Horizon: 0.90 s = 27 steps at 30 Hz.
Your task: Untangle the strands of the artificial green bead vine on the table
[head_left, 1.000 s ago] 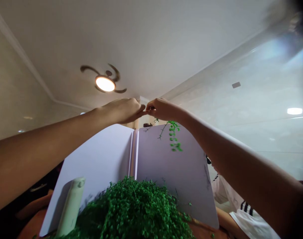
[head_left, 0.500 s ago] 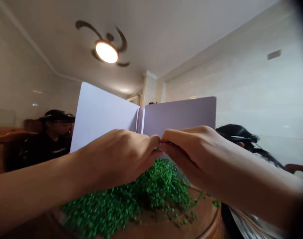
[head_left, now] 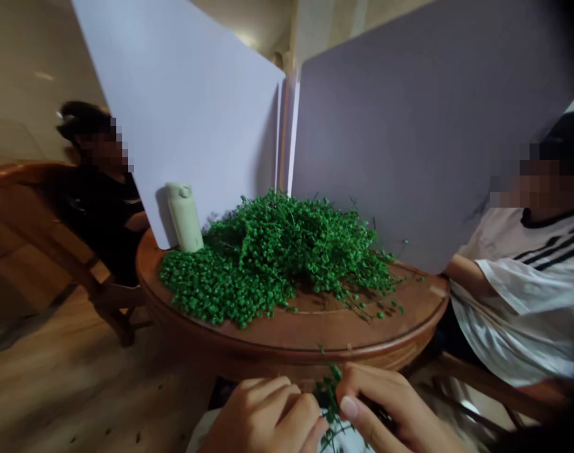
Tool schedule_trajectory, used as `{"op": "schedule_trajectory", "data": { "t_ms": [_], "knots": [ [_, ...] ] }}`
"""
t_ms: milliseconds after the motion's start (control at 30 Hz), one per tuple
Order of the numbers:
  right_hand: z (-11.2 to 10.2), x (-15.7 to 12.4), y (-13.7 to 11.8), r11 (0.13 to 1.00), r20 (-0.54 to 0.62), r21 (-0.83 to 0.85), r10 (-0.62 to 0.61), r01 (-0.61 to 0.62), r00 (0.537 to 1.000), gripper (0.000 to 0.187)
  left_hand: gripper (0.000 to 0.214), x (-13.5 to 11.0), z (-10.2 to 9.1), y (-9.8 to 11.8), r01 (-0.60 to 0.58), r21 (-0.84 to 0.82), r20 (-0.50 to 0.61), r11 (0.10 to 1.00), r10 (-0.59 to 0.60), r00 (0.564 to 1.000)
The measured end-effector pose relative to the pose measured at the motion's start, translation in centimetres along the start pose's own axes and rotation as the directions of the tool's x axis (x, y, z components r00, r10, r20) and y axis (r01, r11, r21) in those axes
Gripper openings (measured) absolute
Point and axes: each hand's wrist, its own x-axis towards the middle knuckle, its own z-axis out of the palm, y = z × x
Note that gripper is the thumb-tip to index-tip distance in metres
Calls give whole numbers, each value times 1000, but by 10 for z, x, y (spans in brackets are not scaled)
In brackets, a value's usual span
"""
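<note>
While both hands were held just past the near edge of the round wooden table (head_left: 306,352), a small green sprig (head_left: 329,393) stood between them, with the left hand (head_left: 263,415) and the right hand (head_left: 386,409) close on either side. Their fingers (head_left: 367,390) curled inward, though whether they clamped the sprig could not be told. Farther off, a large heap of beaded green foliage (head_left: 277,258) lay on the tabletop, a pale green bottle (head_left: 184,217) upright at its far left before a white board (head_left: 187,107). A greyer board (head_left: 423,126) stood right, meeting it at the far side. One person in black (head_left: 95,201) sat left, another in a white striped shirt (head_left: 518,296) right.
</note>
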Motion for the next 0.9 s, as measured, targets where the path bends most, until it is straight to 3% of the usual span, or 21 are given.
{"op": "schedule_trajectory", "data": {
  "t_ms": [100, 167, 267, 400, 500, 667, 900],
  "knots": [
    [12, 4, 17, 1000, -91, -16, 4, -5, 996, 36, 31, -2, 8, -11, -1, -141, 204, 990, 30, 979],
    [8, 18, 29, 997, -47, -53, -66, 63, 997, 31, 28, 12, 2, -29, 41, -176, 294, 983, 13, 956],
    [-3, 48, 50, 992, 16, -63, -109, 109, 994, 34, 33, 34, 3, -61, 178, -292, 374, 940, -59, 926],
    [-6, 74, 77, 1000, -3, 1, -21, 21, 1000, 45, 43, 45, 26, -87, 420, -416, 438, 807, -228, 870],
    [-4, 77, 87, 994, 42, 91, 52, -56, 998, 48, 46, 41, 37, -91, 526, -447, 495, 724, -289, 819],
    [-6, 75, 88, 972, 130, 207, 82, -108, 988, 49, 48, 39, 35, -94, 597, -467, 570, 653, -294, 767],
    [-12, 77, 91, 965, 172, 247, 42, -85, 984, 54, 49, 42, 33, -94, 628, -494, 571, 601, -321, 756]
  ]
}}
